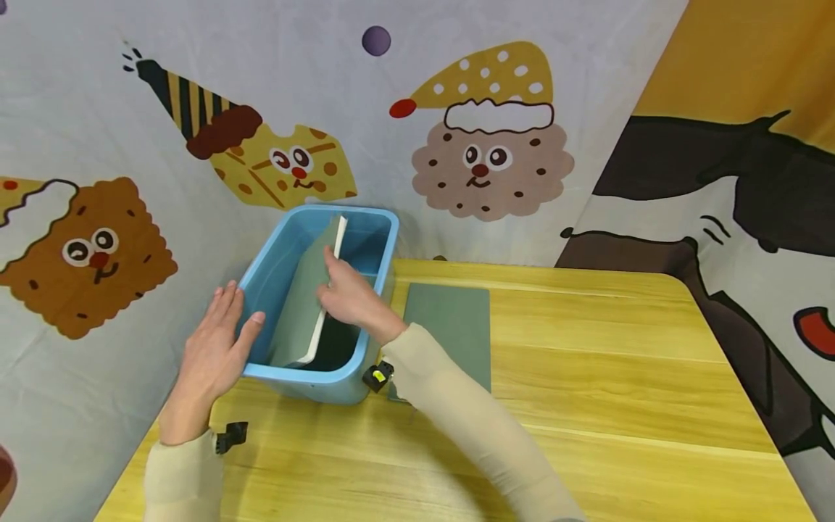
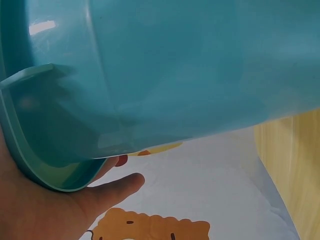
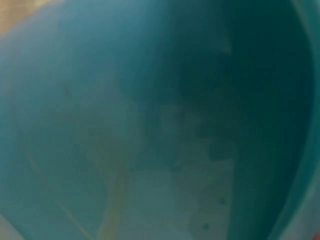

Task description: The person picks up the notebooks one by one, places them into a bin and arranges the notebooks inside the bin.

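Note:
A blue plastic bin (image 1: 333,375) stands on the wooden table. Inside it a grey-green book (image 1: 300,308) with white page edges stands tilted on its side. My right hand (image 1: 352,293) reaches over the bin's right rim and grips the book by its upper edge, some fingers hidden behind it. On the left rim rests my left hand (image 1: 212,348), fingers straight, thumb reaching over the rim. In the left wrist view this hand (image 2: 55,205) lies against the bin's rim, beside its outer wall (image 2: 190,75). The right wrist view shows only blurred blue bin wall (image 3: 75,125).
A second grey-green book (image 1: 453,315) lies flat on the table (image 1: 607,377), right of the bin and partly under the right forearm. A cloth printed with cartoon figures (image 1: 492,174) hangs behind the table and along its left side.

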Tool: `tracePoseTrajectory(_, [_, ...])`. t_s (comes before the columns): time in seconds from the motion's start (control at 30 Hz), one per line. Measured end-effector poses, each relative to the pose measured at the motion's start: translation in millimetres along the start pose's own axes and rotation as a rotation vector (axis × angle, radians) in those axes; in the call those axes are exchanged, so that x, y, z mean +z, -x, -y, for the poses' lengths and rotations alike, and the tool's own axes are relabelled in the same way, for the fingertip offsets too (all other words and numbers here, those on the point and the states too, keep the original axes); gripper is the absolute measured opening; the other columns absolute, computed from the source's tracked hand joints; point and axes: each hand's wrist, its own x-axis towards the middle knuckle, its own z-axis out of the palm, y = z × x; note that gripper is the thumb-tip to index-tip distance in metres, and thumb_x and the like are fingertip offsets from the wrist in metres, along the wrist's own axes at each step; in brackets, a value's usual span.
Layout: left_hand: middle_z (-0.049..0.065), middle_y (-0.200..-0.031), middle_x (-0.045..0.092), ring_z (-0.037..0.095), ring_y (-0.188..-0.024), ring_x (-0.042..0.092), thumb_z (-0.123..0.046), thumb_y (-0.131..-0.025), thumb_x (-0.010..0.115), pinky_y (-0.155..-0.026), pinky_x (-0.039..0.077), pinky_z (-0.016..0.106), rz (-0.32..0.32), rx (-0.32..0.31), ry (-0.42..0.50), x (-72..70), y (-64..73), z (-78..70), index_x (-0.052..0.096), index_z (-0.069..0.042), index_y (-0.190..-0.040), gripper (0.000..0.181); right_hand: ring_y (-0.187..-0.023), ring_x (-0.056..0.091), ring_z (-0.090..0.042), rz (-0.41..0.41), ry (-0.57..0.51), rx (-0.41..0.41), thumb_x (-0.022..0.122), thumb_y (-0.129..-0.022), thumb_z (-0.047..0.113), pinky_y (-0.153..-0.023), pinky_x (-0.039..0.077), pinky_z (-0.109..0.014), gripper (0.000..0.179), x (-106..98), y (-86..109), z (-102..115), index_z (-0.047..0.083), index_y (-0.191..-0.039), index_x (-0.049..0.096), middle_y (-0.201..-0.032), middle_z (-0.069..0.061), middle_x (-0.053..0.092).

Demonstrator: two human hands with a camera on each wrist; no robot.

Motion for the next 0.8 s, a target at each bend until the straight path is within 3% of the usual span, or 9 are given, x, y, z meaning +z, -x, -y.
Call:
tracePoseTrajectory(0.07, [0.027, -0.169, 0.013, 0.043, -0.157, 0.005, -0.045, -0.113, 0.033, -0.116, 0.017, 0.072, 0.004, -0.004, -0.001, 0.2, 0.2, -0.1, 0.021, 0.011, -0.159, 0.074, -0.075, 0.064, -0.033, 0.018, -0.014, 0.017, 0.046, -0.104, -0.004, -0.063, 0.050, -0.024, 0.073, 2.3, -2.9, -0.6, 0.001, -0.165, 0.006, -0.119, -0.025, 0.067])
tracePoseTrajectory(0.13, [0.027, -0.169, 0.013, 0.043, -0.157, 0.005, -0.046, -0.113, 0.033, -0.116, 0.017, 0.072, 0.007, -0.008, -0.003, 0.4, 0.3, -0.4, 0.021, 0.011, -0.159, 0.074, -0.063, 0.061, -0.033, 0.040, -0.023, 0.040, 0.045, -0.105, -0.004, -0.055, 0.049, -0.024, 0.074, 4.7, -5.8, -1.7, 0.002, -0.165, 0.003, -0.108, -0.028, 0.066])
tracePoseTrajectory(0.27, [0.027, -0.169, 0.012, 0.043, -0.157, 0.004, -0.048, -0.113, 0.033, -0.115, 0.017, 0.073, 0.016, -0.017, -0.009, 1.2, -0.5, -1.3, 0.020, 0.011, -0.159, 0.076, -0.055, 0.055, -0.017, 0.066, -0.010, 0.109, 0.046, -0.105, -0.003, -0.051, 0.048, -0.024, 0.076, 8.0, -10.3, -4.1, 0.006, -0.166, 0.001, -0.137, -0.030, 0.058])
tracePoseTrajectory(0.33, [0.026, -0.169, 0.011, 0.042, -0.158, 0.004, -0.049, -0.112, 0.033, -0.114, 0.018, 0.074, 0.021, -0.020, -0.009, 1.9, -1.2, -2.0, 0.020, 0.010, -0.160, 0.076, -0.051, 0.045, -0.015, 0.083, 0.019, 0.143, 0.045, -0.106, -0.001, -0.052, 0.046, -0.026, 0.076, 8.2, -11.5, -4.7, 0.009, -0.167, 0.001, -0.130, -0.029, 0.061])
tracePoseTrajectory(0.43, [0.025, -0.170, 0.011, 0.041, -0.158, 0.004, -0.050, -0.112, 0.033, -0.113, 0.018, 0.075, 0.027, -0.023, -0.007, 2.6, -2.9, -3.4, 0.020, 0.009, -0.160, 0.077, -0.101, 0.067, -0.019, 0.071, 0.082, 0.155, 0.047, -0.107, 0.004, -0.086, 0.054, -0.031, 0.074, 6.3, -10.4, -4.4, 0.011, -0.167, 0.004, -0.147, -0.023, 0.054])
tracePoseTrajectory(0.47, [0.025, -0.170, 0.011, 0.041, -0.158, 0.004, -0.050, -0.112, 0.034, -0.114, 0.018, 0.075, 0.028, -0.022, -0.009, 2.8, -3.5, -3.9, 0.020, 0.009, -0.160, 0.078, -0.124, 0.060, -0.022, 0.059, 0.100, 0.150, 0.047, -0.107, 0.007, -0.098, 0.050, -0.034, 0.073, 5.4, -9.4, -4.1, 0.012, -0.167, 0.006, -0.153, -0.021, 0.048])
tracePoseTrajectory(0.53, [0.025, -0.170, 0.011, 0.042, -0.158, 0.004, -0.051, -0.112, 0.034, -0.114, 0.018, 0.075, 0.029, -0.021, -0.005, 3.0, -4.1, -4.3, 0.019, 0.009, -0.160, 0.078, -0.155, 0.027, -0.026, 0.013, 0.129, 0.122, 0.049, -0.108, 0.014, -0.117, 0.037, -0.042, 0.071, 4.0, -6.2, -3.6, 0.013, -0.168, 0.011, -0.171, -0.015, 0.021])
tracePoseTrajectory(0.57, [0.025, -0.170, 0.011, 0.042, -0.158, 0.003, -0.051, -0.112, 0.034, -0.114, 0.017, 0.074, 0.028, -0.021, -0.003, 3.0, -4.1, -4.4, 0.019, 0.009, -0.160, 0.078, -0.158, 0.009, -0.028, -0.020, 0.145, 0.100, 0.050, -0.107, 0.018, -0.121, 0.030, -0.045, 0.070, 3.4, -4.1, -3.3, 0.013, -0.167, 0.014, -0.173, -0.012, 0.005])
tracePoseTrajectory(0.8, [0.026, -0.170, 0.011, 0.041, -0.158, 0.002, -0.050, -0.112, 0.033, -0.114, 0.016, 0.075, 0.014, -0.017, 0.010, 0.9, 0.1, -1.1, 0.019, 0.011, -0.159, 0.078, -0.155, 0.026, -0.026, -0.186, 0.166, -0.096, 0.051, -0.107, 0.032, -0.120, 0.032, -0.054, 0.063, -3.6, 20.6, -4.3, 0.020, -0.165, 0.031, -0.173, -0.002, 0.015])
